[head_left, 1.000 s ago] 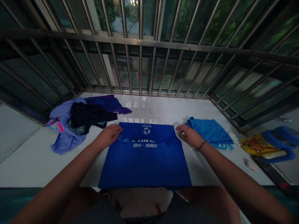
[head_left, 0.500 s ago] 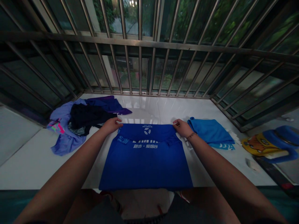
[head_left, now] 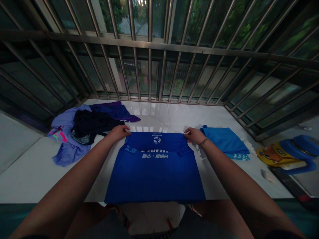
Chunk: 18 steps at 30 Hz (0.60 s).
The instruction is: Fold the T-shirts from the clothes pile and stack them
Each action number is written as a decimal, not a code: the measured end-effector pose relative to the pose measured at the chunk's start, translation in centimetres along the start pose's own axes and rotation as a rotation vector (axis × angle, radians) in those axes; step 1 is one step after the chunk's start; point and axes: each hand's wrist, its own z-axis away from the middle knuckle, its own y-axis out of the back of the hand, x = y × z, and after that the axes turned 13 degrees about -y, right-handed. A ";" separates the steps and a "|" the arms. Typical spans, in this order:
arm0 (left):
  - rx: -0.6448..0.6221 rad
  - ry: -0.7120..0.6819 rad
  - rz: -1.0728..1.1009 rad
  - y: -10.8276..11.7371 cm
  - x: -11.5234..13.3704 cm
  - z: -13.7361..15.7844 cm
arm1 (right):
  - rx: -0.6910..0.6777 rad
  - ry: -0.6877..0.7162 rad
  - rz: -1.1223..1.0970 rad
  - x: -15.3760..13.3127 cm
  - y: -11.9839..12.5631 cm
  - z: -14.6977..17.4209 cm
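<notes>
A blue T-shirt (head_left: 156, 177) with white lettering lies flat in front of me, its top part folded down over the chest print. The near end of the shirt reaches the front edge of the white tiled ledge (head_left: 209, 116). At the fold's far left corner, my left hand (head_left: 121, 132) pinches the fabric between thumb and fingers. My right hand (head_left: 194, 136), with a bracelet at the wrist, pinches the far right corner. Between the two hands the folded edge runs straight.
Heaped clothes (head_left: 92, 122) in lilac, black and purple lie at the left. Folded bright blue garments (head_left: 225, 141) rest at the right. Beyond them is a blue and yellow object (head_left: 286, 154) with a cartoon face. Metal window bars (head_left: 149, 73) enclose the far side.
</notes>
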 end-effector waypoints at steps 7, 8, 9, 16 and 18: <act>-0.213 -0.235 -0.018 1.0 0.9 -1.9 | 0.014 0.218 0.160 -1.7 0.8 -0.8; -0.255 -0.244 -0.032 1.1 1.0 -2.2 | -0.005 0.241 0.184 -1.9 0.9 -0.9; -0.287 -0.249 -0.047 1.3 1.2 -2.4 | -0.020 0.257 0.208 -2.1 1.0 -1.1; -0.313 -0.258 -0.073 2.6 2.2 -4.3 | 0.019 0.300 0.292 -3.6 1.9 -1.9; -0.246 -0.260 -0.084 3.4 2.7 -4.9 | 0.094 0.306 0.272 -4.1 2.7 -1.9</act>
